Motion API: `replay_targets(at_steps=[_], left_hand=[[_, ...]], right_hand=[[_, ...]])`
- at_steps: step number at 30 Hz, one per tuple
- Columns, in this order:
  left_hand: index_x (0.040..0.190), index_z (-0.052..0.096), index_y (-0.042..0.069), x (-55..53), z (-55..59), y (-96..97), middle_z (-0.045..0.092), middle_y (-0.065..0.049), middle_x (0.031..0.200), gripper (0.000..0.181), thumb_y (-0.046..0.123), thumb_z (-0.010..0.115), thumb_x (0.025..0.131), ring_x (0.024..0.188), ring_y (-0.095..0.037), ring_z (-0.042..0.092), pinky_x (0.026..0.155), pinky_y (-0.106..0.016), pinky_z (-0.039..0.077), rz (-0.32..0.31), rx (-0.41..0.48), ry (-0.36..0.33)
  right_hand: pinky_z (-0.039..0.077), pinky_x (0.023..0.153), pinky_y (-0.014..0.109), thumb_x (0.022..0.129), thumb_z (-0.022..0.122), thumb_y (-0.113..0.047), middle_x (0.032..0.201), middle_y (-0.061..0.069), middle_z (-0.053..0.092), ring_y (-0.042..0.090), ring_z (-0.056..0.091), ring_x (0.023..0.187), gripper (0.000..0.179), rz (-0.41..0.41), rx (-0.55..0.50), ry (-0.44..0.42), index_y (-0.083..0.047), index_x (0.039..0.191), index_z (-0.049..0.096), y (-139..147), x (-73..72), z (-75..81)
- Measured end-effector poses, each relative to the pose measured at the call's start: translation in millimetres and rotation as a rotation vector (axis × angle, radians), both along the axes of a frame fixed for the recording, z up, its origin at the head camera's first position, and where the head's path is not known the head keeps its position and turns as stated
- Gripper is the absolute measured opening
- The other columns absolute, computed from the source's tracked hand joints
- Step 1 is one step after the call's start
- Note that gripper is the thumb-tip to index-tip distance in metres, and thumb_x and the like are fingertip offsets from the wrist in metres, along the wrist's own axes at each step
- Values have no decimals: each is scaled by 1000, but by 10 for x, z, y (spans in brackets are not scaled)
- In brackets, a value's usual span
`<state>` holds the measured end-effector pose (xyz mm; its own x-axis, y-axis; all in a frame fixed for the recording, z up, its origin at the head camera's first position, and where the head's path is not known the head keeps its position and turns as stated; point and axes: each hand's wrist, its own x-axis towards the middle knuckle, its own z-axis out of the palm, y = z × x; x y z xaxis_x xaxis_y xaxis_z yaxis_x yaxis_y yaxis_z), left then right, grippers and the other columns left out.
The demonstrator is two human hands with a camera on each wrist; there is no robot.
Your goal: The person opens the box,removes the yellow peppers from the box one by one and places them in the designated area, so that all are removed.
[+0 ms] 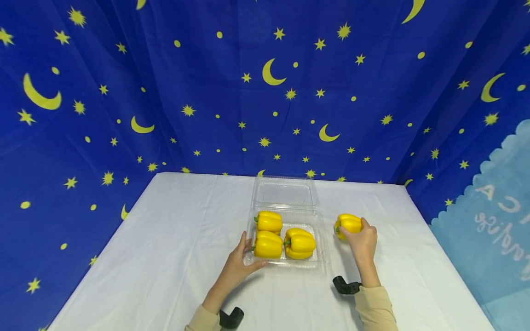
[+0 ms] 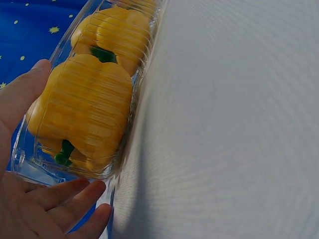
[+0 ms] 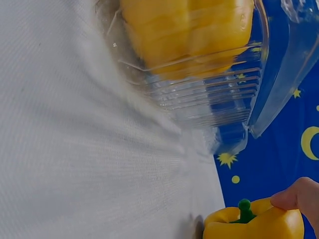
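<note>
A clear plastic clamshell box (image 1: 322, 243) lies with its hinged lid (image 1: 285, 193) folded back. Inside its base sit three yellow bell peppers: one at back left (image 1: 270, 221), one at front left (image 1: 267, 245) and one on the right (image 1: 300, 243). My left hand (image 1: 237, 267) rests at the box's front left corner, thumb on the front rim and fairly straight fingers by the left side. To the right of the box, my right hand (image 1: 364, 240) grips another yellow bell pepper (image 1: 348, 224) between thumb and fingers. That pepper's green stem shows in the right wrist view.
A white cloth (image 1: 186, 239) covers the table. Blue curtains (image 1: 232, 92) with yellow moons and stars hang behind and at the sides. A light blue panel with white lettering (image 1: 497, 220) is at the right. Black wrist mounts (image 1: 346, 286) sit on both wrists.
</note>
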<state>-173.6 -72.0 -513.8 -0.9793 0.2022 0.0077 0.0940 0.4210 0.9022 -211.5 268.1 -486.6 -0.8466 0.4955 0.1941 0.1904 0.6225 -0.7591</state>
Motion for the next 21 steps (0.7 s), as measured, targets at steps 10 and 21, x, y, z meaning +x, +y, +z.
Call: replay_targets(at_steps=[10,21], left_hand=[[152,10,0,2,7,4,40,-23,147,111,41,78,75,132,-40,45,110,-60,32,1,8,-10],[152,10,0,0,0,3,40,-23,147,111,42,78,76,131,-40,45,110,-58,34,-5,7,-11]], right_hand=[[40,100,60,75,77,-16,122,42,48,50,47,110,74,14,-15,10,19,131,43,15,-1,-29],[37,103,60,81,71,-21,128,43,42,51,43,115,77,56,-11,-96,18,137,34,64,25,-4]])
